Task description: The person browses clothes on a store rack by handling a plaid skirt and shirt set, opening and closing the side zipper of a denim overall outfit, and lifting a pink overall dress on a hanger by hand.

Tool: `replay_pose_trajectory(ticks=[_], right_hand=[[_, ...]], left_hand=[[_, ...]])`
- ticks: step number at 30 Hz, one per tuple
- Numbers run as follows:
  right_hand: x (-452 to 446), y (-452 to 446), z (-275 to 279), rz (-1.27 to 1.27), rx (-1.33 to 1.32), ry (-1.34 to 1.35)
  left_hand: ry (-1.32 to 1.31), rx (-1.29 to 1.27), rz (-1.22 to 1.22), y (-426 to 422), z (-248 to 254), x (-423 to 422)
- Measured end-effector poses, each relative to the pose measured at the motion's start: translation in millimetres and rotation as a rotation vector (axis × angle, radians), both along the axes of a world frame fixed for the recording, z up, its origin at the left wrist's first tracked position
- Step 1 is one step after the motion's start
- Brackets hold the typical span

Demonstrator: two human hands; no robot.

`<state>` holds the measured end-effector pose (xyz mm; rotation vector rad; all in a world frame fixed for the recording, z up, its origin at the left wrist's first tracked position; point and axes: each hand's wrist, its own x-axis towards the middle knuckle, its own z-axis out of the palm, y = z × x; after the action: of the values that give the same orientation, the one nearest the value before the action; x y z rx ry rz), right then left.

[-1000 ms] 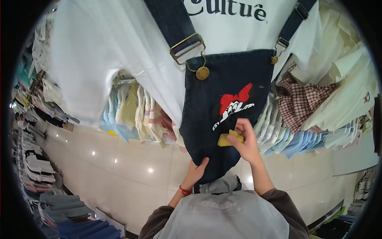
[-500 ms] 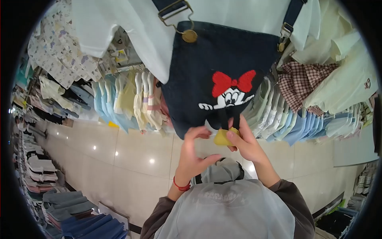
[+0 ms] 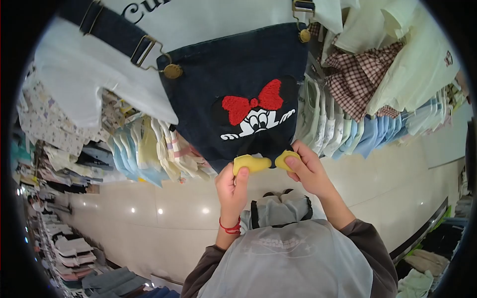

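Observation:
Dark navy dungarees (image 3: 208, 74) hang in front of me over a white shirt (image 3: 198, 22). A cartoon face with a red bow (image 3: 254, 103) decorates the bib, and a brass button (image 3: 173, 71) joins each strap to it. Below the face are two dangling yellow shoe-shaped pieces. My left hand (image 3: 231, 191) is closed on the left yellow shoe (image 3: 253, 164), thumb on its front. The other yellow shoe (image 3: 285, 160) is pinched in my right hand (image 3: 310, 173). Their toes point toward each other, slightly apart. My fingers behind the pieces are partly hidden.
Racks of small clothes on hangers (image 3: 144, 149) stand behind on the left, with more hanging clothes (image 3: 367, 134) on the right. A checked skirt (image 3: 362, 82) hangs at right. Folded clothes (image 3: 117, 283) lie at lower left. The floor (image 3: 174, 228) is shiny tile.
My left hand, open and empty before, has closed on one yellow shoe. My right hand keeps the other. The two shoes, earlier together, are now apart. The dungarees appear further left and tilted.

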<state>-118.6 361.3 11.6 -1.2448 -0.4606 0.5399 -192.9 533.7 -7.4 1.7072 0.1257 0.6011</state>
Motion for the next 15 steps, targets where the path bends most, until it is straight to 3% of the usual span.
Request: replay_pose_trajectory(ticks=[8, 11, 15], right_hand=[[14, -9, -8, -0.281, 0.066, -0.021], [13, -13, -8, -0.197, 0.172, -0.018], [3, -14, -2, -0.233, 0.194, -0.072]], left_hand=[[-0.029, 0.460, 0.187, 30, -12, 26], [-0.053, 0.824, 0.074, 32, -18, 44], [0.173, 0.870, -0.169, 31, -51, 44]])
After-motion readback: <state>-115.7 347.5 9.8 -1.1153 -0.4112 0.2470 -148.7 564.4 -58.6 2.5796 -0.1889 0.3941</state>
